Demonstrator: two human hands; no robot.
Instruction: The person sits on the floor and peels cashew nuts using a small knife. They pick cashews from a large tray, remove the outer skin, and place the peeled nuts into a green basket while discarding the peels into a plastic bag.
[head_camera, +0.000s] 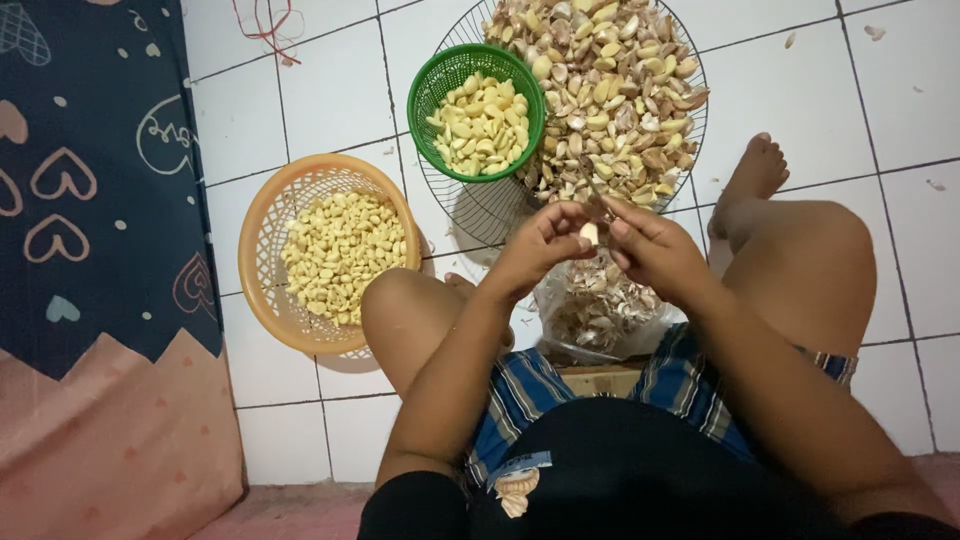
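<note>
Pinching one garlic clove (590, 233) between them, left hand (541, 243) and right hand (655, 250) hover above clear bag (600, 310) of skins.

Green basket (437, 88) holds pale yellow cloves (482, 125). Left of it, orange basket (262, 240), same yellow cloves. Right of it, tan-brown unpeeled garlic (615, 90). Floor (800, 90) white tile. Shorts (520, 395) blue striped plaid. Far left, navy mat (90, 180), heart pattern.
</note>
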